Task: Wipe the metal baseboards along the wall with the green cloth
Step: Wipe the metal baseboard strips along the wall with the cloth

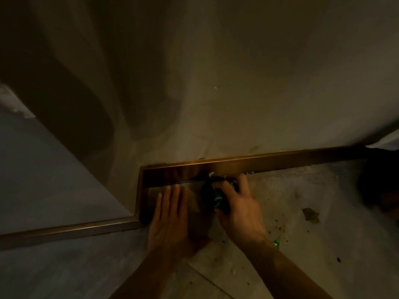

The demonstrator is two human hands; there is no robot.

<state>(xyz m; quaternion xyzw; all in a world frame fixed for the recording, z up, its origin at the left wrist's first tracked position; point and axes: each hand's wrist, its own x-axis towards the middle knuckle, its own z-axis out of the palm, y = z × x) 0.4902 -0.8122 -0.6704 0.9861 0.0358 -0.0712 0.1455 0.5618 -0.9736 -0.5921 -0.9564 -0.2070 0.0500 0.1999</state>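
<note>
A bronze-coloured metal baseboard [269, 164] runs along the foot of the wall, turns a corner at the left, and continues as a second strip [71, 230] toward the lower left. My right hand [239, 209] is closed on a bunched green cloth [217, 198], pressing it against the lower edge of the baseboard. My left hand [170, 214] lies flat on the floor with fingers spread, fingertips almost touching the baseboard just left of the cloth. Most of the cloth is hidden under my right hand.
The scene is dim. The floor [302, 244] is speckled with small crumbs and debris, including a leaf-like scrap [311, 215] and a small green bit [276, 242]. A plain wall [237, 83] rises above. A dark object [380, 186] sits at the right edge.
</note>
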